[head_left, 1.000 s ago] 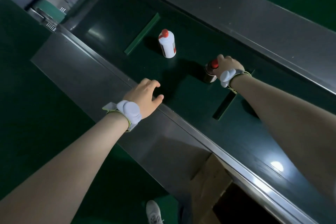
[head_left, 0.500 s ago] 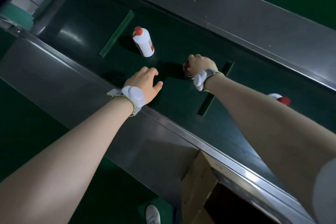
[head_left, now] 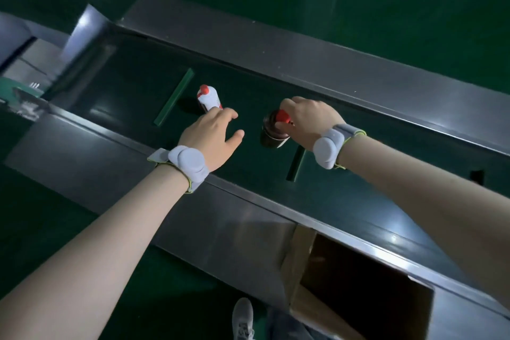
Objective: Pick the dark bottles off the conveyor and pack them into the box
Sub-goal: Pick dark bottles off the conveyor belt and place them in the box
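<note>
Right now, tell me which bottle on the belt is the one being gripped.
The dark bottle, pinched at its red cap by the right hand. The white bottle stands free beyond the open left hand.

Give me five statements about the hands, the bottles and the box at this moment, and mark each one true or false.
1. The right hand grips the dark bottle near its red cap. True.
2. The left hand is closed around the white bottle. False: it is spread open and holds nothing, its fingertips just in front of that bottle.
3. The white bottle lies left of the dark bottle on the conveyor. True.
4. The cardboard box sits on top of the belt. False: it stands open below the conveyor's near edge.
5. Both bottles have blue caps. False: both caps are red.
</note>
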